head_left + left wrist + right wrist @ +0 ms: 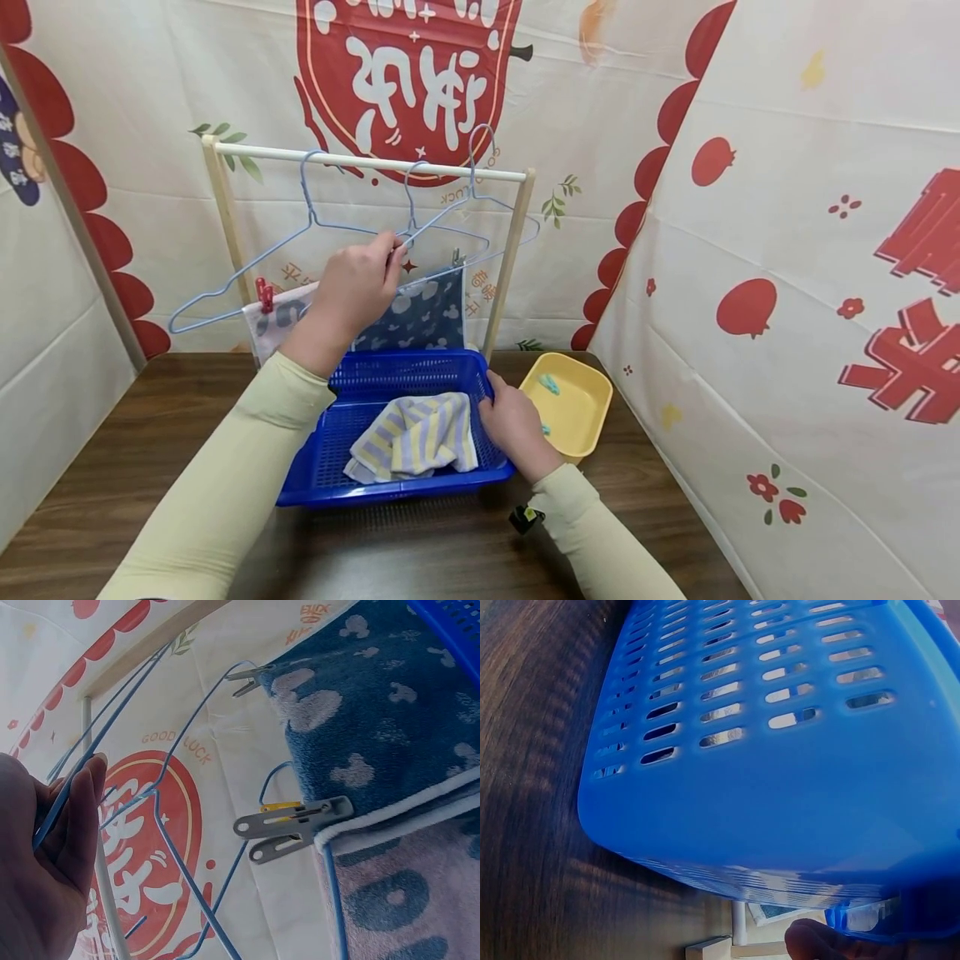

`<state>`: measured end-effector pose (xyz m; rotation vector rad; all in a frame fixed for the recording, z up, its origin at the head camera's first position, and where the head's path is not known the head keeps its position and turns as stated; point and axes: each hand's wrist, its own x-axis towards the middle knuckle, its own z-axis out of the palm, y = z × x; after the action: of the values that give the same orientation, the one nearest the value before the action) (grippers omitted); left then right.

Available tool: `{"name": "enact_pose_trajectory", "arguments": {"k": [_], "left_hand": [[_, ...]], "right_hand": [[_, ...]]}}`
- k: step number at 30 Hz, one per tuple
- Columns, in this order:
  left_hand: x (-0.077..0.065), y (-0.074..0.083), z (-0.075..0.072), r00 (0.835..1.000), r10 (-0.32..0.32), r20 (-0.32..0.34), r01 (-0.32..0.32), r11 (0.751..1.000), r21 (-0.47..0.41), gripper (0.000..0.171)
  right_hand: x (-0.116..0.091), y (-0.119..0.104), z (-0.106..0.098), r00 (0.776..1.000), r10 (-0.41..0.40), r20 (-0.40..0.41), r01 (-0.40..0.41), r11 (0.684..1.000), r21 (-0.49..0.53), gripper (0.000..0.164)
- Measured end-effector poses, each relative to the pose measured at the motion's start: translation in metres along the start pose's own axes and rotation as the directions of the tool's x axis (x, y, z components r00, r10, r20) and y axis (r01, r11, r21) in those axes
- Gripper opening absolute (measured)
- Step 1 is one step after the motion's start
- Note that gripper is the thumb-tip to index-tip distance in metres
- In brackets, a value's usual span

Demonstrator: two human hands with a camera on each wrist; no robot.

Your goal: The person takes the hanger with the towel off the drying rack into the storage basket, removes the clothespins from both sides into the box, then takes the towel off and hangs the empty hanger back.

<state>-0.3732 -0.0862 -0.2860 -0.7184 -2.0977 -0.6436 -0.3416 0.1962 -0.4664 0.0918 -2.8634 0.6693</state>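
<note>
In the head view, my left hand (360,279) pinches one arm of a light blue wire hanger (442,215), whose hook rises above the rack's rod. The left wrist view shows the hanger wire (71,776) between thumb and fingers. My right hand (517,421) grips the right rim of a blue plastic basket (408,487). Inside the basket lies a crumpled striped towel (416,437) in yellow, purple and white. Behind the left hand, a dark blue patterned towel (431,312) hangs from another hanger, with grey clothespins (292,825) on its edge.
A white rod (360,162) on wooden posts carries the other hangers, including one at the left (225,287). Red clothespins (265,296) hold a pale cloth there. Right of the basket stands a yellow bin (581,408) with teal clothespins (549,383). Printed fabric walls enclose the table (180,417).
</note>
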Motion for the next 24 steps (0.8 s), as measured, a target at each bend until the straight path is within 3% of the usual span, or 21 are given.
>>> {"name": "enact_pose_trajectory", "arguments": {"k": [9,24], "left_hand": [[0.011,0.004,0.007,1.0,-0.027,0.015,0.027,1.0,0.01,0.023],[0.01,0.006,0.026,0.997,-0.026,0.073,0.021,0.998,0.06,0.02]], "right_hand": [[-0.001,-0.001,-0.001,1.0,0.009,0.0,-0.009,1.0,0.011,0.057],[-0.002,-0.002,-0.001,1.0,0.018,-0.005,-0.018,1.0,0.013,0.056]]}}
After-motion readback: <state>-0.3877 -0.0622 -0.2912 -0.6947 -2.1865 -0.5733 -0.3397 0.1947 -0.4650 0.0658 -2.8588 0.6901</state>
